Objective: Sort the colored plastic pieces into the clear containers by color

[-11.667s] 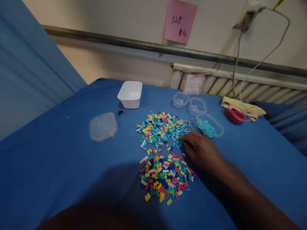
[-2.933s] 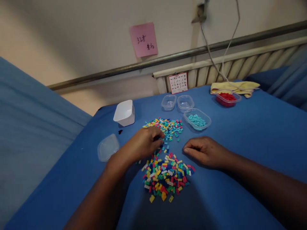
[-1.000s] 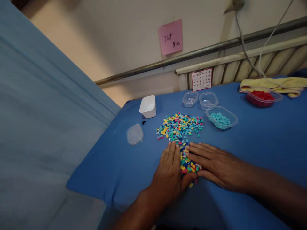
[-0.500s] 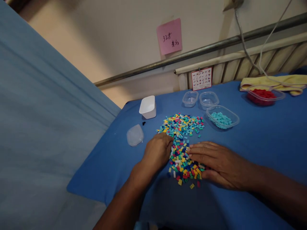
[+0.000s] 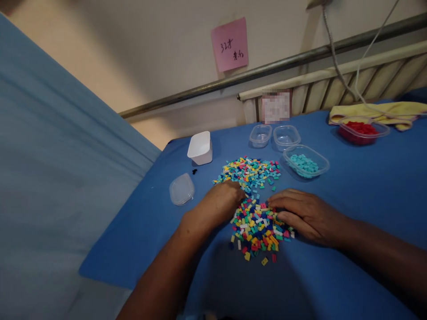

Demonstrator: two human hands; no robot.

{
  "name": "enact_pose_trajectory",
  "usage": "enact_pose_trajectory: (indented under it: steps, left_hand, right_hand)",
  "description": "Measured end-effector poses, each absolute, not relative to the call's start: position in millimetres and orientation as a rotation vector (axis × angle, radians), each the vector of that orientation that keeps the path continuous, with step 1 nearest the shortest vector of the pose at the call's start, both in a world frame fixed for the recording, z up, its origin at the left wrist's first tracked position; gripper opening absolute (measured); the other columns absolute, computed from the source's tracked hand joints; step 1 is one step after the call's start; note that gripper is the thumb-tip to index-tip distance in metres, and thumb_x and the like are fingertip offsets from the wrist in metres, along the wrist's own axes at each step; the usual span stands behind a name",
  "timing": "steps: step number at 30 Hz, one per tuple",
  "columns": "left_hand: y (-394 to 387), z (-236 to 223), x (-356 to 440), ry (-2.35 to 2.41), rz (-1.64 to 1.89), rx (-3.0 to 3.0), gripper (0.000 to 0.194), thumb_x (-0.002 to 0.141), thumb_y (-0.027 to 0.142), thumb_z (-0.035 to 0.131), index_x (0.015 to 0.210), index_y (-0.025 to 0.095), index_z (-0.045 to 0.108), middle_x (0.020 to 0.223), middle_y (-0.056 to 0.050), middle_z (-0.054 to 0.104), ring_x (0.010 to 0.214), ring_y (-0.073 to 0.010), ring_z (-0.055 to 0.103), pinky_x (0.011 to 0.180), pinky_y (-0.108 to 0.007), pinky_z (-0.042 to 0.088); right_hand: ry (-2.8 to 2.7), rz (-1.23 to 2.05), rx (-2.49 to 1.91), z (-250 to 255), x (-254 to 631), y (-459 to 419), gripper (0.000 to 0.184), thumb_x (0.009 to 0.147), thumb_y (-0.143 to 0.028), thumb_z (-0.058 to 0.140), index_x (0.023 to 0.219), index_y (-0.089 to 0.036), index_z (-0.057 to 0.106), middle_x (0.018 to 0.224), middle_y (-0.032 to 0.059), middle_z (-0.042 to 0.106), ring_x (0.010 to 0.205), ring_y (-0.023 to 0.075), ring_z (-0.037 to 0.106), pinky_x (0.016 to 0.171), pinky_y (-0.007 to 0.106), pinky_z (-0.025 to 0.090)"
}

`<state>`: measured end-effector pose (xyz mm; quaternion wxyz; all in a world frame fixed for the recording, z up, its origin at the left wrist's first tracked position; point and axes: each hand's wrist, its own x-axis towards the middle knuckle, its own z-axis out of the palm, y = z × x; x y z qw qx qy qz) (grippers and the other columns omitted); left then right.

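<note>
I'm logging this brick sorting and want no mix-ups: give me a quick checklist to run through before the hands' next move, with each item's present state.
1. Left hand at the near brick pile: ok, resting on its left edge.
2. Right hand at the pile: ok, on its right edge.
3. Brick pinched in either hand: cannot tell.
4. Teal-brick tub open: ok.
5. Two small clear tubs free: ok, they look unfilled.
6. Red-brick tub near: not ok, farthest right.
</note>
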<state>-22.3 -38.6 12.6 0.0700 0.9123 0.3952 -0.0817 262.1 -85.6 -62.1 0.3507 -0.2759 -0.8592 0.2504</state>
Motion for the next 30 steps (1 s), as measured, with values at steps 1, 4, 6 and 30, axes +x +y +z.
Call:
enact_pose_trajectory:
  steps: [1,4,6,30]
  left_hand:
    - [-37,12,-21,1.200,-0.272,2.743,0.024,0.092,0.000,0.060,0.089,0.017,0.076,0.091,-0.010,0.075,0.084,-0.0250,0.069,0.074,-0.037,0.047]
    - [-35,11,-24,1.230,-0.292,2.704,0.021,0.095,0.002,0.060,0.090,0.017,0.075,0.095,-0.010,0.077,0.088,-0.0255,0.071,0.077,-0.037,0.048]
    - [-34,14,-28,1.255,-0.191,2.643,0.018,0.098,0.007,0.062,0.092,0.017,0.076,0.098,-0.010,0.078,0.092,-0.0253,0.072,0.081,-0.036,0.049]
    - [-68,-21,48,1.041,0.871,1.204,0.027,0.086,0.035,0.086,0.105,0.016,0.084,0.090,-0.004,0.077,0.079,-0.0124,0.068,0.077,-0.026,0.053]
  right_hand:
    - [-2.221,0.655,-0.718,-63,263,-85,0.028,0.115,-0.034,0.057,0.135,-0.027,0.076,0.128,0.0092,0.083,0.116,0.0264,0.078,0.102,0.044,0.064]
    - [-2.210,0.674,-0.737,-64,264,-84,0.027,0.116,-0.034,0.056,0.132,-0.026,0.076,0.125,0.0101,0.083,0.114,0.0269,0.078,0.100,0.044,0.064]
    - [-2.204,0.682,-0.750,-64,264,-84,0.027,0.116,-0.034,0.054,0.128,-0.026,0.077,0.122,0.0102,0.083,0.111,0.0264,0.078,0.098,0.043,0.063]
    - [-1.854,0.364,-0.881,-59,255,-85,0.022,0.106,-0.018,0.069,0.126,-0.027,0.074,0.107,0.0050,0.080,0.096,0.0219,0.078,0.086,0.036,0.065]
